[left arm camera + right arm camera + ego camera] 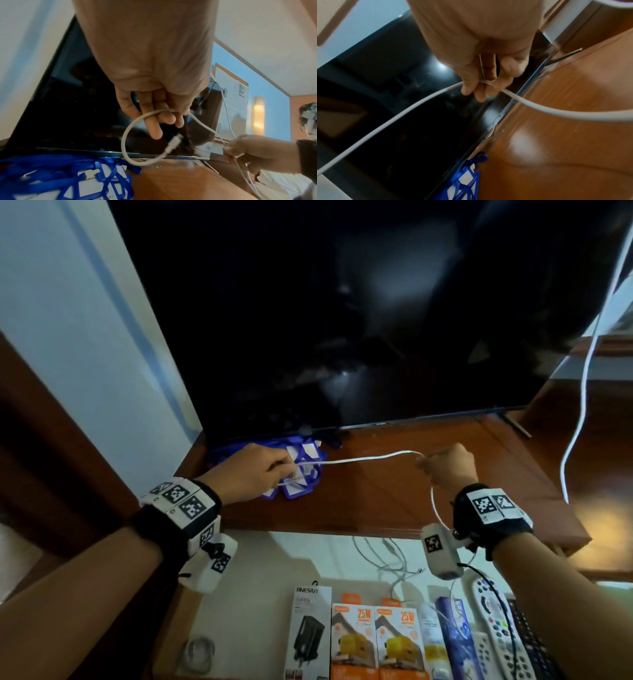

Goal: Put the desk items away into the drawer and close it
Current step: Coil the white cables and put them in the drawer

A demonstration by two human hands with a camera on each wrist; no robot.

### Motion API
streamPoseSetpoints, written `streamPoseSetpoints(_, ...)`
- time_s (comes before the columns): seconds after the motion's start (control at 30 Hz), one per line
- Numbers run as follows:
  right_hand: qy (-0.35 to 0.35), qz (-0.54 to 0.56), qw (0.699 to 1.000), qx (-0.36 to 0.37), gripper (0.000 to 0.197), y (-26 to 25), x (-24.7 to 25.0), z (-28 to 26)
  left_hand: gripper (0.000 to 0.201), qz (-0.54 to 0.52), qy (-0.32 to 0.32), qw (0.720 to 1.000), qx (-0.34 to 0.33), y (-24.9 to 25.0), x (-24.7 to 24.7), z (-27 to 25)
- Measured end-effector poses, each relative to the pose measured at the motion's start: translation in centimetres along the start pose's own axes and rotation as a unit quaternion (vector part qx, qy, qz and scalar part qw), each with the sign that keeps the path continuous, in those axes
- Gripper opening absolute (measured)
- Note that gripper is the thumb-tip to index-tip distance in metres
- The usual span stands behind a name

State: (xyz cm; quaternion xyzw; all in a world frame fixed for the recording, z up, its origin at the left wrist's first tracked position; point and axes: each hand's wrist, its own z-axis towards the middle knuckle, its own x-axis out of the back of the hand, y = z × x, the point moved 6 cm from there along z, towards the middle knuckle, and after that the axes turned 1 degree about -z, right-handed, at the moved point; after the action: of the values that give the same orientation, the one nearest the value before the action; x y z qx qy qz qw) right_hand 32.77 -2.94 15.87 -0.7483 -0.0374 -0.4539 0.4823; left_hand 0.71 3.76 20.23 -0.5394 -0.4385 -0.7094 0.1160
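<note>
Nearest the camera, boxed chargers (375,642) and remote controls (493,625) are lying in the open drawer (260,570), below and between both wrists. Above it, over the wooden desk top (376,491), the left hand (255,470) is pinching the white charging cable (359,457) near its plug end; in the left wrist view a loop of it is hanging under the curled fingers (154,121), plug (174,143) dangling. The right hand (447,465) is gripping the same cable further along, fingers closed round it (481,86), the span between the hands sagging slightly. Blue lanyards with badge holders (301,470) are lying just under the left hand, before the dark TV screen (342,320).
</note>
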Motion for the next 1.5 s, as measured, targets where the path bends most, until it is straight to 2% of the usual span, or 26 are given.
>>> streamPoseSetpoints(0.07, 0.007, -0.03, 0.999, 0.021, 0.02, -1.3, 0.1, -0.9, 0.018, -0.067, 0.037, 0.997, 0.005, -0.3, 1.0, -0.4)
streamPoseSetpoints(0.13, -0.001, -0.055, 0.997, 0.058, 0.015, -3.6, -0.1, -2.8, 0.019, -0.109, 0.076, 0.991, -0.005, 0.2, 1.8, -0.5)
streamPoseSetpoints(0.17, -0.003, -0.06, 0.994, 0.088, 0.02, -5.0, -0.5, -3.9, 0.019, -0.12, 0.087, 0.989, -0.012, 0.5, 2.0, -0.6)
streamPoseSetpoints(0.23, -0.016, -0.071, 0.98, 0.183, 0.046, -8.2, -1.5, -6.4, 0.02, -0.142, 0.093, 0.985, -0.03, 1.4, 2.0, -0.5)
streamPoseSetpoints(0.3, -0.079, -0.066, 0.957, 0.272, 0.064, -11.1, -3.2, -9.0, 0.02, -0.163, 0.087, 0.982, -0.044, 2.4, 1.7, -0.5)
streamPoseSetpoints(0.33, -0.13, -0.054, 0.943, 0.302, 0.065, -12.2, -4.4, -10.4, 0.02, -0.176, 0.085, 0.979, -0.051, 2.8, 1.5, -0.5)
streamPoseSetpoints(0.37, -0.177, -0.034, 0.932, 0.314, 0.058, -12.8, -5.6, -11.3, 0.021, -0.19, 0.083, 0.977, -0.056, 3.2, 1.4, -0.6)
streamPoseSetpoints(0.43, -0.236, 0.037, 0.925, 0.295, 0.03, -13.3, -7.0, -12.9, 0.02, -0.216, 0.083, 0.971, -0.062, 3.4, 1.3, -0.9)
streamPoseSetpoints(0.5, -0.251, 0.111, 0.924, 0.267, 0.013, -13.0, -7.3, -13.4, 0.022, -0.239, 0.075, 0.967, -0.049, 2.8, 1.2, -1.4)
streamPoseSetpoints(0.63, -0.249, 0.197, 0.924, 0.215, 0.022, -11.1, -6.1, -13.8, 0.035, -0.316, 0.028, 0.948, 0.005, -0.2, 0.4, -2.6)
streamPoseSetpoints(0.73, -0.226, 0.197, 0.929, 0.219, 0.015, -9.9, -5.4, -13.4, 0.036, -0.353, 0.038, 0.934, 0.036, -2.3, 0.8, -3.2)
streamPoseSetpoints(0.9, -0.16, 0.204, 0.94, 0.22, 0.012, -8.3, -4.4, -12.1, 0.032, -0.367, -0.027, 0.929, 0.042, -3.7, 0.8, -4.2)
streamPoseSetpoints(1.1, -0.085, 0.262, 0.943, 0.187, 0.02, -6.0, -2.8, -10.4, 0.033, -0.371, -0.037, 0.927, 0.034, -4.9, 1.5, -4.7)
streamPoseSetpoints(1.17, -0.042, 0.267, 0.945, 0.183, 0.021, -5.6, -2.9, -10.1, 0.027, -0.429, -0.029, 0.902, 0.042, -4.9, 1.5, -4.6)
streamPoseSetpoints(1.23, 0.003, 0.241, 0.956, 0.169, 0.02, -5.3, -3.4, -10.0, 0.024, -0.525, -0.024, 0.849, 0.05, -4.5, 1.3, -4.4)
streamPoseSetpoints(1.3, 0.019, 0.2, 0.967, 0.155, 0.018, -5.5, -4.4, -10.3, 0.026, -0.585, -0.009, 0.809, 0.051, -3.8, 1.3, -4.2)
streamPoseSetpoints(1.33, 0.016, 0.173, 0.972, 0.157, 0.017, -5.8, -5.1, -10.5, 0.026, -0.597, 0.006, 0.801, 0.046, -3.6, 1.4, -4.1)
streamPoseSetpoints(1.4, 0.003, 0.124, 0.976, 0.181, 0.015, -6.5, -6.5, -11.2, 0.028, -0.595, 0.047, 0.802, 0.038, -3.1, 1.9, -4.0)
streamPoseSetpoints(1.5, -0.027, 0.064, 0.969, 0.235, 0.014, -7.8, -8.4, -12.4, 0.03, -0.546, 0.121, 0.829, 0.02, -2.4, 2.5, -3.8)
